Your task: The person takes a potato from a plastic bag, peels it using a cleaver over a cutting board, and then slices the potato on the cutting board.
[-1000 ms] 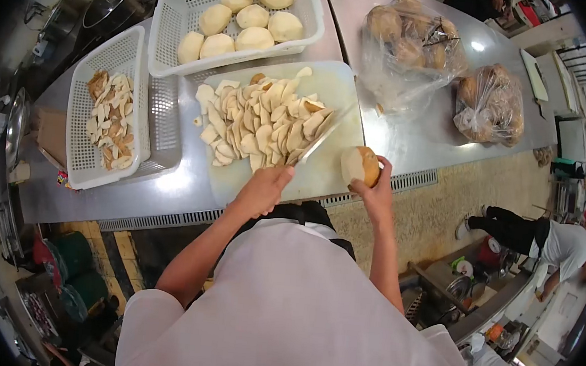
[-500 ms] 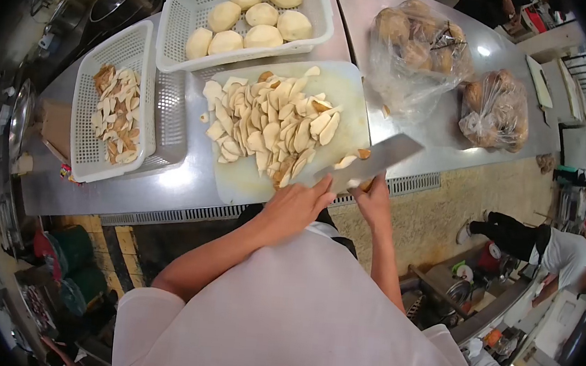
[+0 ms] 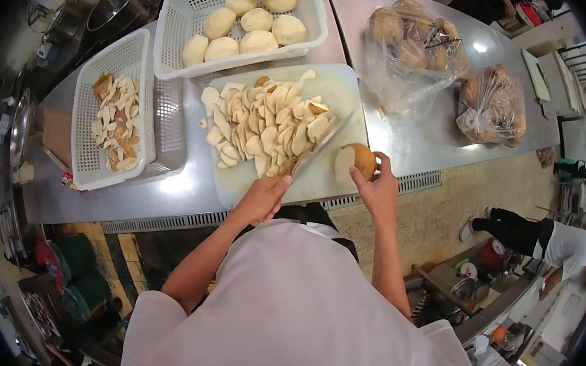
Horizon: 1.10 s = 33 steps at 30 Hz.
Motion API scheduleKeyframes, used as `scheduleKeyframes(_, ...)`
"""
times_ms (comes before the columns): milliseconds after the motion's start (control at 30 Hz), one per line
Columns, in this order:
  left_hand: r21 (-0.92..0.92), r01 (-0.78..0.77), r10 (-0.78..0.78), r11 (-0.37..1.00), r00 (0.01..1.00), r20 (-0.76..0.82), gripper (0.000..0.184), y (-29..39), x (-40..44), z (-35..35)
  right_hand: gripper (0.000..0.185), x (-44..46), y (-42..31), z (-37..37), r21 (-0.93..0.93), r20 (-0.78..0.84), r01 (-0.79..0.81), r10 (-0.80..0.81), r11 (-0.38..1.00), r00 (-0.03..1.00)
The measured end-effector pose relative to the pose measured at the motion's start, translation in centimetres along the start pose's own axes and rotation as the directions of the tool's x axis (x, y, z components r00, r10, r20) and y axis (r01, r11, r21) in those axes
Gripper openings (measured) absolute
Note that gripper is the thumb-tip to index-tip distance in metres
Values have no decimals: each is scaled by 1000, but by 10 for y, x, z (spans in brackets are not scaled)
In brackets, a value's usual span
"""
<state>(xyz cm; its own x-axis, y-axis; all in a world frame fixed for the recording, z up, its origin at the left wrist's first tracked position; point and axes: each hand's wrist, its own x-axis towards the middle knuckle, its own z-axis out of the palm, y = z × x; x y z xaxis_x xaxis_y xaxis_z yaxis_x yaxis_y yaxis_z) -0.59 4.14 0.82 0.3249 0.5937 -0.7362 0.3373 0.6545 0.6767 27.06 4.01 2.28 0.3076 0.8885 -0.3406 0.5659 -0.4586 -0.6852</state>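
Note:
My left hand (image 3: 262, 198) is closed round the handle of a broad cleaver (image 3: 315, 146), whose blade stands at the right edge of a heap of cut slices (image 3: 256, 127) on the cutting board (image 3: 237, 185). A partly peeled, brown and pale round vegetable (image 3: 356, 163) is held in my right hand (image 3: 378, 185) at the board's right edge. Its cut side is pale, the rest still has brown skin. Behind the board, a white basket (image 3: 241, 58) holds several peeled pale vegetables.
A narrower white basket (image 3: 82, 123) with peelings and slices stands at the left. Clear plastic bags of unpeeled vegetables, a larger one (image 3: 416, 47) and a smaller one (image 3: 491, 106), lie at the right on the metal table (image 3: 436, 140). Another person (image 3: 563, 245) bends at the far right.
The cleaver has moved from over the vegetable back left to the slices. My right hand has risen slightly, with the vegetable now in plain view.

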Motion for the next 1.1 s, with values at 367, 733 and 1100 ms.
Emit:
scheduleKeyframes(367,105,2,1,994,1000,-30,49,29,-18,4,89,33,12,25,214,-59,101,-90,971,994)
scheduleKeyframes(733,702,-327,336,633,933,132,50,36,-95,0,60,16,6,8,302,281,-136,48,943,958)
scheduleKeyframes(1100,606,-425,485,673,872,74,50,51,-10,47,85,29,1,14,135,267,-154,113,979,957)
